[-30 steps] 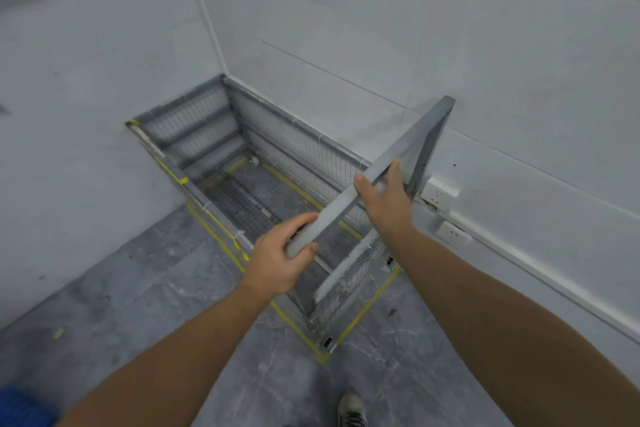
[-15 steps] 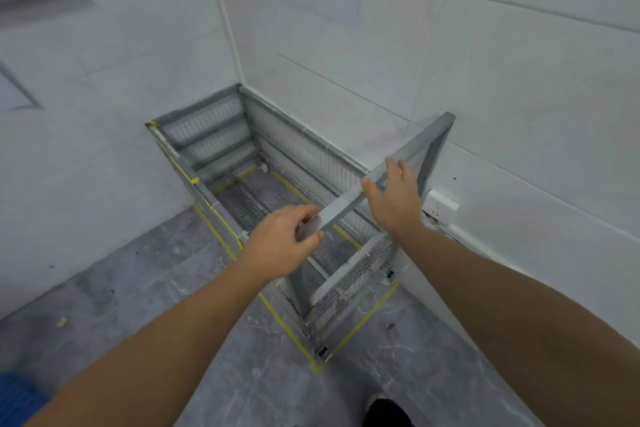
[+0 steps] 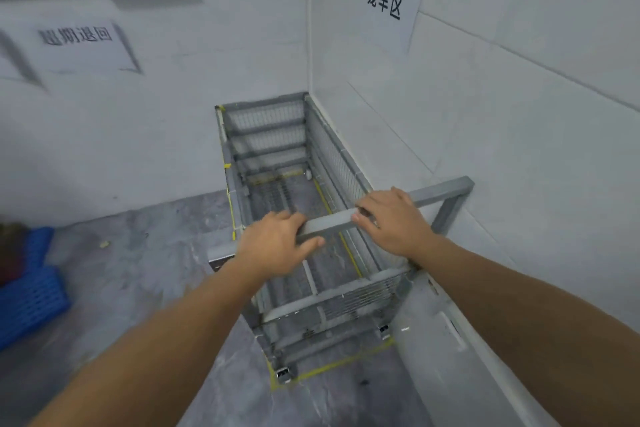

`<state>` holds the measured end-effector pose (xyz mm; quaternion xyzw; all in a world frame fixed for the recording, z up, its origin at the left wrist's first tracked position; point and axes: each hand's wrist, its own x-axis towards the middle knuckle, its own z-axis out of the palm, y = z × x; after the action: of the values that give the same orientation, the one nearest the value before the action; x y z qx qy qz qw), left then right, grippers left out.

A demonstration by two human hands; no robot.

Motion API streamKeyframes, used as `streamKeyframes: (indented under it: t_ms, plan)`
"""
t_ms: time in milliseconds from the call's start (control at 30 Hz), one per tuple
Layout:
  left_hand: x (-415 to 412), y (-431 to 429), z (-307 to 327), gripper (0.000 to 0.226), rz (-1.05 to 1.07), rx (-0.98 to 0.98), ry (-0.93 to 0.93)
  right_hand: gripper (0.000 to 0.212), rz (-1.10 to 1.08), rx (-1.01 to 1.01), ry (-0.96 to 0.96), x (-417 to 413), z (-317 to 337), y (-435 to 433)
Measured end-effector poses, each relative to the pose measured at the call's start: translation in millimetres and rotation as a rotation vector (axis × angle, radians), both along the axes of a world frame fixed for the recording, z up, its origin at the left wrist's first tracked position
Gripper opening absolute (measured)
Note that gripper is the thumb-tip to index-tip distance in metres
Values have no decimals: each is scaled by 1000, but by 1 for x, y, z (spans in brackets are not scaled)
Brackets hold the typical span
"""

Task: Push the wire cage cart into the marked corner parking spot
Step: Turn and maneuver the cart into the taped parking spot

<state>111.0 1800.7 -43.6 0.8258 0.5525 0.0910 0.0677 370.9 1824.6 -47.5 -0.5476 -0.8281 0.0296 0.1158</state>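
The grey wire cage cart stands in the corner, its far end against the back wall and its right side along the right wall. Its grey handle bar crosses the near end. My left hand is curled round the bar's left part, thumb under it. My right hand lies on top of the bar, fingers wrapped over its edge. Yellow floor tape outlines the parking spot; the cart's near wheels sit just inside the tape's front line.
A sign with black characters hangs on the right wall above the cart, another sign on the left wall. A blue plastic pallet lies on the grey floor at the left. A small scrap lies on the floor.
The view has swung left and up, so the cart now runs straight away from me. The left wall sign and blue pallet came into view. Both hands stayed on the bar.
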Motion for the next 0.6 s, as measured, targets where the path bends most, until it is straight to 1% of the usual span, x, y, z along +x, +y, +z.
streamKeyframes:
  t_ms: [100,200,300,367,467,533,600]
  plan:
    - [1,-5,-1,48,57,61,79,52,108,-15,-43,24,-6,7]
    - [6,-8,-3,51,101,131,150,59,118,74,-83,41,-13,18]
    - [9,-6,-6,48,76,236,192,53,125,262,-93,45,-25,25]
    - [9,-2,-6,48,67,268,222,48,140,390,-77,46,-34,31]
    - [9,6,-12,49,36,327,240,47,192,521,-61,50,-42,45]
    - [8,8,-13,48,25,351,233,48,212,547,-67,49,-41,48]
    - [8,8,-13,49,37,341,228,48,205,511,-71,47,-38,45]
